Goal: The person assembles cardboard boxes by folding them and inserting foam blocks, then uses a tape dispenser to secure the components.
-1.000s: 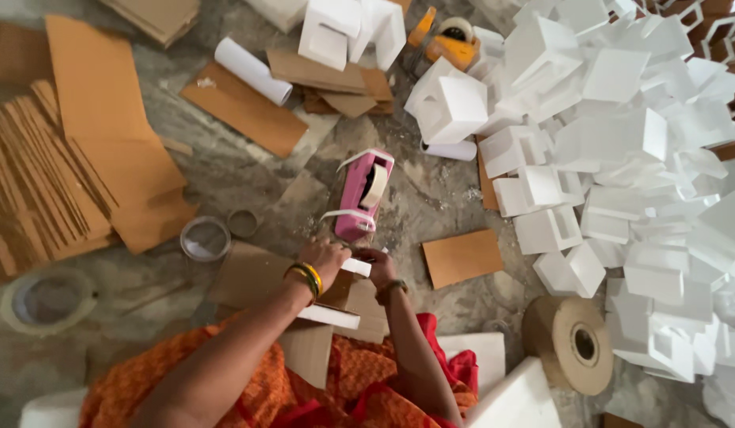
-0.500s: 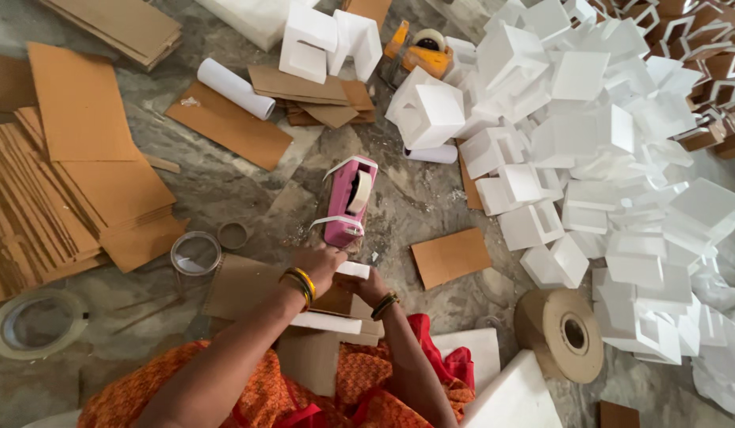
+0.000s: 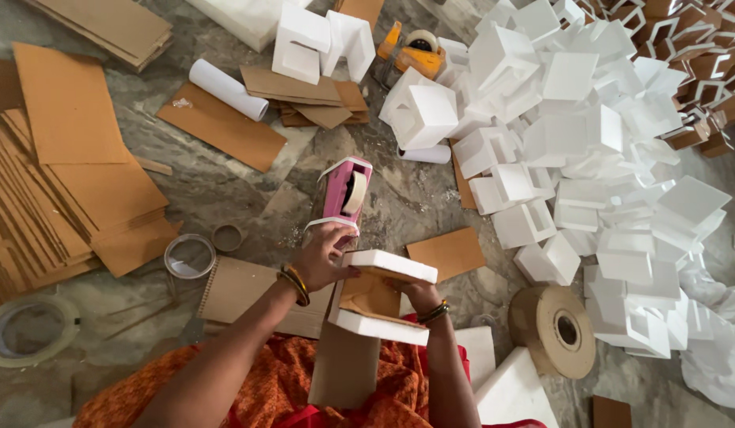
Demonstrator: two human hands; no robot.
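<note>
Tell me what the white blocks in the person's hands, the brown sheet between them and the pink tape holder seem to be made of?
White blocks: likely foam, matte and grainy, with crumbs on the floor. Brown sheet: looks like cardboard, flat, dull and stiff. Pink tape holder, which the left hand touches: probably plastic, smooth with a slight sheen.

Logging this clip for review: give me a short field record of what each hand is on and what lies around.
left hand: left hand on the pink tape dispenser
right hand: right hand under a foam-and-cardboard piece
right of hands: heap of white foam blocks, brown tape roll
left of hands: cardboard sheets, clear tape roll
surface: grey stone floor
</note>
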